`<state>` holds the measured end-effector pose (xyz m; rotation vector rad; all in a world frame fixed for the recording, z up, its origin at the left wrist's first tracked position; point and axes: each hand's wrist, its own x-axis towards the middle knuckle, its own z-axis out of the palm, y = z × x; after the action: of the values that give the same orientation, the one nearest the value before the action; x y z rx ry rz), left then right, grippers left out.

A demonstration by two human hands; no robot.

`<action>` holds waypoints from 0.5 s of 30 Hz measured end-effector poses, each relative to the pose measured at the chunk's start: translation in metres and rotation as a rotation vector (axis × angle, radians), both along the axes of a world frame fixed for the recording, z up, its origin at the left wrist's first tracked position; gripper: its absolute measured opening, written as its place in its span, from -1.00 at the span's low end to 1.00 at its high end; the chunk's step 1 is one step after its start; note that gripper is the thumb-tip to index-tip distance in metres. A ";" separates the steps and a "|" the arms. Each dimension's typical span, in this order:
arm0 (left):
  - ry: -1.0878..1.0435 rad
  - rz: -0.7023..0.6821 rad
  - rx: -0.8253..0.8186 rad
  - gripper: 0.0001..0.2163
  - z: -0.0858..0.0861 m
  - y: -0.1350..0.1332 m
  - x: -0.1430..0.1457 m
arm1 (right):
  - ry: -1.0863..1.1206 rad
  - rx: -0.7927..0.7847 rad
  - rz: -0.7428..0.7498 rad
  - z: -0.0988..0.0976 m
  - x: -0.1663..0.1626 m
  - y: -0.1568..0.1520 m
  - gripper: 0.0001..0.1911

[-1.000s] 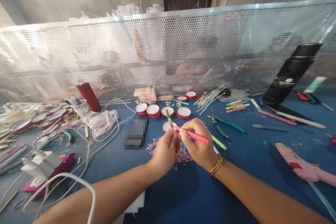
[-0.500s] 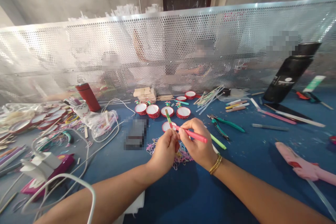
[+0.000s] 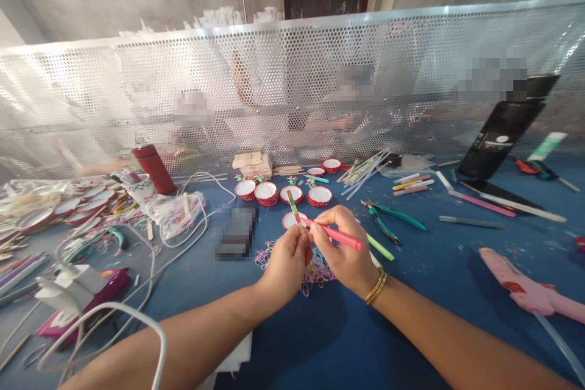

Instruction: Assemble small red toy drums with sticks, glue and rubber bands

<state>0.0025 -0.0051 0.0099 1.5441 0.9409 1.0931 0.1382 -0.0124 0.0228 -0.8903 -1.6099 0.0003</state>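
My left hand (image 3: 286,262) is closed in a pinch on a small green and red stick (image 3: 294,208) that points up and away. My right hand (image 3: 342,250) is closed on a pink stick (image 3: 340,236) that lies crosswise against the small stick, its end meeting it. Both hands hover over a heap of coloured rubber bands (image 3: 315,271) on the blue table (image 3: 411,292). Behind them stands a row of red-rimmed round caps (image 3: 267,192) with white insides. A gold bracelet (image 3: 377,287) sits on my right wrist.
Green-handled pliers (image 3: 388,216) lie right of my hands. A pink glue gun (image 3: 525,286) rests at the right, a black flask (image 3: 503,131) behind it. White cables (image 3: 137,311), a red flask (image 3: 153,167) and loose sticks crowd the left. A perforated metal screen (image 3: 292,85) closes off the back.
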 end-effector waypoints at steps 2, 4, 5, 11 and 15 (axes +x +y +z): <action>-0.021 -0.004 -0.017 -0.65 0.000 0.000 0.000 | -0.007 -0.009 0.006 0.000 0.000 0.000 -0.93; -0.010 0.001 -0.012 -0.66 0.000 0.000 0.000 | -0.012 -0.003 -0.007 -0.001 0.000 0.001 -0.93; 0.004 0.006 -0.003 -0.67 0.001 -0.001 0.000 | -0.010 0.002 -0.017 -0.001 0.000 0.002 -0.93; 0.029 0.002 0.001 -0.69 0.002 -0.002 0.000 | 0.011 -0.001 0.009 0.000 0.000 0.000 -0.95; 0.027 -0.013 0.001 -0.69 -0.002 -0.001 0.001 | 0.007 -0.010 0.027 -0.001 -0.002 -0.002 -0.95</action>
<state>0.0030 -0.0056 0.0079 1.5671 0.9476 1.0659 0.1360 -0.0139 0.0223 -0.8748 -1.6163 0.0308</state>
